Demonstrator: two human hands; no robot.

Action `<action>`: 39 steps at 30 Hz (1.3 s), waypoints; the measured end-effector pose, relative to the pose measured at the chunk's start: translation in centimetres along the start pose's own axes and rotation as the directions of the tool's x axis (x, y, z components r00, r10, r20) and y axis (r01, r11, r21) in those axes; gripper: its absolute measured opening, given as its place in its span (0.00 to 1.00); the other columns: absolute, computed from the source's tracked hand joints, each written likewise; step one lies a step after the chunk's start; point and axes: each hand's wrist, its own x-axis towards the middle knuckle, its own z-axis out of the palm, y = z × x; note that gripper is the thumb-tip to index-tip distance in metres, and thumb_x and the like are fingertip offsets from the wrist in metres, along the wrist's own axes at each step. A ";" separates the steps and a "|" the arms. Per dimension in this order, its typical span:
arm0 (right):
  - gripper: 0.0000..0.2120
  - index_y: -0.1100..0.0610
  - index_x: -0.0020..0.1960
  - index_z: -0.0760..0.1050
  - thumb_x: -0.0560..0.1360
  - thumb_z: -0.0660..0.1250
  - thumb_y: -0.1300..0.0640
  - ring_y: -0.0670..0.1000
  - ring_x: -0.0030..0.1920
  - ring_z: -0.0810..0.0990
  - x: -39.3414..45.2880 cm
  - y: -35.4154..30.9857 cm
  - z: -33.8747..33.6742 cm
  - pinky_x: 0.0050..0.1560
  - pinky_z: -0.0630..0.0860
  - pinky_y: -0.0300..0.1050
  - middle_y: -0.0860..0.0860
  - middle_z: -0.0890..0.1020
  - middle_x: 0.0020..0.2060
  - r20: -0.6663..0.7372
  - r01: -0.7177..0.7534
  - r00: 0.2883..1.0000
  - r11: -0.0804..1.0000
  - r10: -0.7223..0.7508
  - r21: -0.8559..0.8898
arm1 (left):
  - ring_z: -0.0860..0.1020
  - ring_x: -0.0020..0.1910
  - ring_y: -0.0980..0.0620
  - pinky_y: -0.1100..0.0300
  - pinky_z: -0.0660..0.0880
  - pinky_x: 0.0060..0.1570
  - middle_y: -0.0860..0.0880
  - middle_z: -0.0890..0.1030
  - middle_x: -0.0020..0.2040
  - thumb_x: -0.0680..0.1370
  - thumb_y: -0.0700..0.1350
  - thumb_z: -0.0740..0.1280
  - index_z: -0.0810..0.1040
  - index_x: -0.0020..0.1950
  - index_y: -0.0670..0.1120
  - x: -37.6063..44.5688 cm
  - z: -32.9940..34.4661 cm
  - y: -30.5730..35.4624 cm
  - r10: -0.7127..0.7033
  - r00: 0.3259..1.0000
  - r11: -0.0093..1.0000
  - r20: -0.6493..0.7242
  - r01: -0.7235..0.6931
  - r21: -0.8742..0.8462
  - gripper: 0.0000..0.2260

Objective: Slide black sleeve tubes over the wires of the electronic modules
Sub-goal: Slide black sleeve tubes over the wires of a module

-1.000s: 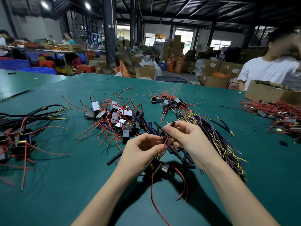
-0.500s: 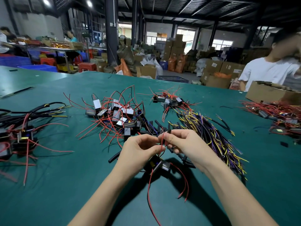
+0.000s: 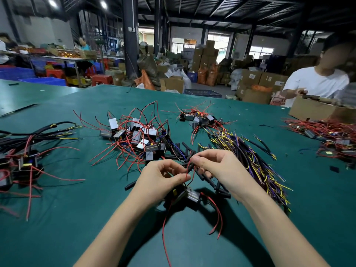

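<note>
Both hands at center: left hand [image 3: 161, 179] and right hand [image 3: 217, 166] pinch red wire [image 3: 187, 170] over module [image 3: 189, 194]. Black sleeve tubes [image 3: 185, 149] at 12 o'clock, green table [image 3: 77, 218].

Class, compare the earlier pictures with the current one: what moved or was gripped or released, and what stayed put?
The right hand has slid the black sleeve tube down the thin red wire towards the left hand, so the tube's end no longer sticks up above the fingers. Both hands keep their grip. The piles on the green table stayed put.
</note>
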 end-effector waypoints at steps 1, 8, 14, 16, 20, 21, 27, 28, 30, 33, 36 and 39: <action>0.03 0.59 0.42 0.81 0.74 0.70 0.62 0.42 0.26 0.72 0.0 0.0 0.0 0.30 0.68 0.33 0.47 0.79 0.27 -0.034 0.010 0.999 1.000 -0.010 0.008 | 0.70 0.26 0.57 0.68 0.66 0.26 0.54 0.78 0.28 0.70 0.45 0.76 0.83 0.39 0.48 0.1 -0.4 0.1 -0.028 0.998 1.000 0.056 0.027 0.011 0.03; 0.03 0.60 0.42 0.82 0.73 0.71 0.61 0.45 0.28 0.71 -0.1 0.0 -0.2 0.32 0.69 0.33 0.50 0.79 0.28 -0.039 0.026 0.999 1.000 -0.027 -0.014 | 0.78 0.34 0.55 0.62 0.75 0.38 0.44 0.85 0.39 0.71 0.43 0.74 0.84 0.42 0.48 0.1 -1.1 0.0 -0.068 0.980 0.997 0.185 0.062 0.033 0.02; 0.04 0.60 0.43 0.82 0.73 0.71 0.58 0.47 0.30 0.70 -0.1 0.1 -0.1 0.35 0.69 0.37 0.50 0.78 0.28 0.057 -0.002 0.998 0.998 0.005 -0.055 | 0.75 0.29 0.55 0.62 0.72 0.32 0.45 0.83 0.34 0.69 0.42 0.77 0.83 0.39 0.46 0.1 -0.7 -0.5 -0.038 0.995 0.999 0.091 0.037 0.014 0.03; 0.04 0.60 0.43 0.83 0.73 0.72 0.58 0.44 0.28 0.70 -0.1 0.3 -0.3 0.36 0.69 0.37 0.49 0.78 0.27 0.060 -0.008 0.998 0.999 0.011 -0.051 | 0.77 0.30 0.53 0.57 0.75 0.36 0.46 0.83 0.33 0.69 0.42 0.77 0.83 0.37 0.46 0.0 -0.4 -0.6 -0.022 0.998 1.000 0.060 0.022 -0.006 0.04; 0.03 0.60 0.44 0.83 0.72 0.72 0.60 0.41 0.27 0.72 -0.3 0.5 -0.4 0.34 0.70 0.33 0.46 0.78 0.26 0.066 0.010 0.998 0.998 -0.006 -0.058 | 0.76 0.32 0.51 0.54 0.74 0.37 0.44 0.83 0.34 0.70 0.43 0.76 0.83 0.37 0.48 0.0 0.0 -0.7 0.053 0.998 0.999 0.024 -0.053 -0.004 0.04; 0.03 0.60 0.44 0.83 0.72 0.71 0.61 0.41 0.27 0.72 -0.3 0.5 -0.4 0.34 0.70 0.32 0.46 0.79 0.26 0.073 0.012 0.997 0.999 -0.008 -0.052 | 0.76 0.32 0.52 0.55 0.72 0.37 0.45 0.82 0.33 0.70 0.43 0.75 0.82 0.37 0.48 0.0 0.0 -0.7 0.068 0.997 0.998 0.025 -0.068 -0.002 0.04; 0.08 0.65 0.48 0.82 0.73 0.69 0.60 0.48 0.35 0.77 -0.4 0.4 -0.8 0.35 0.70 0.37 0.56 0.83 0.38 0.059 -0.061 0.997 0.981 0.051 0.186 | 0.75 0.29 0.55 0.62 0.71 0.33 0.50 0.80 0.30 0.71 0.42 0.74 0.81 0.36 0.47 0.1 -0.3 -0.4 0.059 0.998 0.998 0.038 -0.060 0.029 0.05; 0.09 0.65 0.48 0.82 0.73 0.69 0.59 0.49 0.35 0.77 -0.4 0.4 -0.8 0.35 0.70 0.37 0.57 0.83 0.38 0.052 -0.061 0.997 0.979 0.052 0.196 | 0.75 0.29 0.55 0.63 0.71 0.33 0.50 0.81 0.30 0.71 0.41 0.74 0.81 0.36 0.47 0.0 -0.3 -0.3 0.054 0.997 0.998 0.047 -0.055 0.037 0.05; 0.13 0.66 0.48 0.81 0.69 0.70 0.57 0.49 0.34 0.78 -0.4 0.4 -0.7 0.36 0.70 0.39 0.57 0.83 0.38 0.054 -0.070 0.997 0.972 0.059 0.224 | 0.76 0.30 0.55 0.64 0.72 0.33 0.49 0.81 0.31 0.71 0.41 0.74 0.81 0.37 0.46 0.0 -0.3 -0.1 0.047 0.997 0.997 0.064 -0.050 0.051 0.05; 0.15 0.65 0.48 0.81 0.67 0.70 0.55 0.48 0.34 0.79 -0.5 0.4 -0.6 0.39 0.71 0.40 0.56 0.83 0.38 0.074 -0.102 0.994 0.955 0.085 0.280 | 0.78 0.31 0.54 0.63 0.74 0.34 0.46 0.83 0.33 0.71 0.41 0.74 0.81 0.37 0.45 -0.1 -0.4 0.1 0.037 0.996 0.998 0.077 -0.041 0.046 0.04; 0.09 0.63 0.47 0.82 0.72 0.68 0.58 0.48 0.34 0.79 -0.5 0.6 -0.6 0.38 0.72 0.38 0.56 0.83 0.38 0.071 -0.110 0.993 0.950 0.093 0.294 | 0.78 0.31 0.53 0.61 0.76 0.36 0.46 0.83 0.33 0.72 0.41 0.74 0.82 0.38 0.44 -0.1 -0.4 0.2 0.034 0.994 0.998 0.100 -0.039 0.055 0.04; 0.07 0.63 0.43 0.83 0.75 0.68 0.61 0.46 0.31 0.77 -0.5 0.5 -0.3 0.33 0.71 0.36 0.55 0.82 0.33 -0.055 -0.033 0.998 0.989 0.041 0.141 | 0.77 0.32 0.56 0.62 0.76 0.36 0.51 0.82 0.32 0.72 0.42 0.73 0.81 0.37 0.45 -0.2 -0.6 0.3 0.029 0.992 0.997 0.123 -0.038 0.072 0.04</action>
